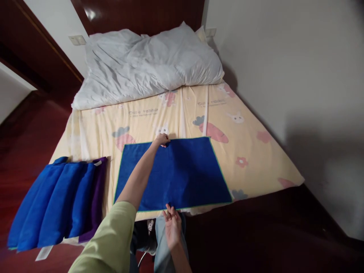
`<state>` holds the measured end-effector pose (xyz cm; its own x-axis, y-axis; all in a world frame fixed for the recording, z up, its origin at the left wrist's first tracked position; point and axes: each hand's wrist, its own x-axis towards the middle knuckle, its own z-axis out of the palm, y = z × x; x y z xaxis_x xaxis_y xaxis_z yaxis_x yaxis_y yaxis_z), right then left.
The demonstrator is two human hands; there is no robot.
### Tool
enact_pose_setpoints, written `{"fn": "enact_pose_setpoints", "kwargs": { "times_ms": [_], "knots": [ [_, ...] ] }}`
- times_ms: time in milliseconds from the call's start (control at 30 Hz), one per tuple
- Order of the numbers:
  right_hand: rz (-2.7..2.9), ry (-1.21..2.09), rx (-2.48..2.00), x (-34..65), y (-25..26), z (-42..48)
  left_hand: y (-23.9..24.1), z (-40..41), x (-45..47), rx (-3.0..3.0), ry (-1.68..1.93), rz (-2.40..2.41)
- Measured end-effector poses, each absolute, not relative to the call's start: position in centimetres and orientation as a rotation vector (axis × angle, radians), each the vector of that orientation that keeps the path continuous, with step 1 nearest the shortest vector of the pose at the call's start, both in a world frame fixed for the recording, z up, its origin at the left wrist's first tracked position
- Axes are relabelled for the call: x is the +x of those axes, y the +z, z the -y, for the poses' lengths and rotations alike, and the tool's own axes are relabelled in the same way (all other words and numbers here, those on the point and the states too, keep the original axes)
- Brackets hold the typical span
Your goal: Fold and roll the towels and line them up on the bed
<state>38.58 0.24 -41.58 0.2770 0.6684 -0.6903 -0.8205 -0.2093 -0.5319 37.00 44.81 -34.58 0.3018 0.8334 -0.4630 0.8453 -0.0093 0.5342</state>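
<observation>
A blue cloth (187,174) with a thin green border lies spread flat on the bed, its long sides running left to right. My left hand (162,140) reaches across it to the middle of the far edge, fingers closed on the fabric there. At the middle of the near edge is my right hand (172,227), palm turned up, its fingertips pinching the border. A faint crease runs between the two hands. Left of the cloth lie several rolled or folded blue cloths (55,201) side by side, with a purple cloth (98,193) at their right end.
The bed (256,163) has a yellow sheet printed with rabbits and carrots. A rumpled grey-white quilt or pillow (148,64) lies at its head. A white wall (298,76) stands on the right, and dark red floor (25,144) shows on the left.
</observation>
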Motion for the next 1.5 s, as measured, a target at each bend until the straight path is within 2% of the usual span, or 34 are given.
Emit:
{"fn": "enact_pose_setpoints", "kwargs": {
  "times_ms": [233, 800, 1167, 1333, 1500],
  "knots": [
    [-0.24, 1.332, -1.21, 38.6, -41.7, 0.9, -34.8, -44.9, 37.5, 1.822, 0.225, -1.596],
    [-0.238, 1.368, -1.188, 38.5, -40.5, 0.5, -34.5, -42.8, 36.9, 1.896, 0.407, -1.592],
    [-0.046, 1.325, -1.201, 39.3, -37.9, 2.0, -25.8, -39.9, 35.8, 1.913, 0.611, -1.533],
    [0.025, 1.268, -1.176, 41.2, -33.6, 1.9, -20.2, -37.6, 33.5, 1.856, 0.75, -1.497],
    [0.289, 1.165, -1.167, 46.5, -26.6, 0.1, -13.1, -34.5, 28.7, 1.748, 0.921, -1.496]
  ]
}}
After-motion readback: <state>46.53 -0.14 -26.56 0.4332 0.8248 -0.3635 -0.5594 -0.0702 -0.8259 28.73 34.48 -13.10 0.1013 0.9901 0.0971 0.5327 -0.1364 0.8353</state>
